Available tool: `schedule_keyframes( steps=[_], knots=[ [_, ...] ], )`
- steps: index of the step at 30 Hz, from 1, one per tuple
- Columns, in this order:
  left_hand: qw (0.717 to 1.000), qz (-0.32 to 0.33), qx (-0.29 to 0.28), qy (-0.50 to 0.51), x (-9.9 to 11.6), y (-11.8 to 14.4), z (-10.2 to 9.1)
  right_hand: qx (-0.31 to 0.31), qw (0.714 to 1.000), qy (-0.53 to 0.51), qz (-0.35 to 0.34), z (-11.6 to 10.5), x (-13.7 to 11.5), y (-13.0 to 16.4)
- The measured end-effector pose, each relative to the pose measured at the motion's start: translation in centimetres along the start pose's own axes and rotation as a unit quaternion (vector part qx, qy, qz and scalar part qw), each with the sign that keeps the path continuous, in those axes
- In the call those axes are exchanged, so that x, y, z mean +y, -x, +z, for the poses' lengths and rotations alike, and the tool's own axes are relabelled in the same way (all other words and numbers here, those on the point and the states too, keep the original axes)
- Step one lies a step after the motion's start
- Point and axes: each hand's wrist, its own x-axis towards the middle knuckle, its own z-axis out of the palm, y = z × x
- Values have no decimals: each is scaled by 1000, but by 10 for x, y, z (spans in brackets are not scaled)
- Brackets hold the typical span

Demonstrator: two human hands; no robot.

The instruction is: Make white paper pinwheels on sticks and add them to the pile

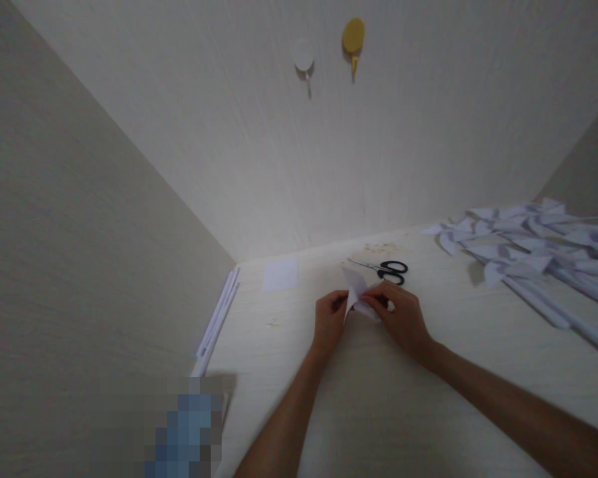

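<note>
Both of my hands meet over the pale table [379, 398], pinching one small folded piece of white paper [356, 291]. My left hand [329, 322] grips its left edge and my right hand [401, 315] presses its right side. Part of the paper sticks up between the fingers. Black-handled scissors [386, 269] lie just behind the paper, apart from my hands.
A small white paper square [280, 273] lies near the back left corner. Thin white rolled sticks [218, 318] rest along the left wall. A pile of white paper pinwheels on sticks [533, 255] covers the right side. Two hooks [329, 46] hang on the back wall.
</note>
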Motion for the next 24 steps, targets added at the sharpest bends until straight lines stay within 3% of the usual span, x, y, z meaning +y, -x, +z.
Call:
schedule_keyframes(
  steps=[10, 24],
  knots=[
    [1000, -23, -3, -15, -2, 0, 2, 27, 997, -15, 64, 0, 5, 0],
    [999, 17, -19, -37, -8, 1, 2, 27, 991, -83, 103, 1, 11, -2]
  ],
)
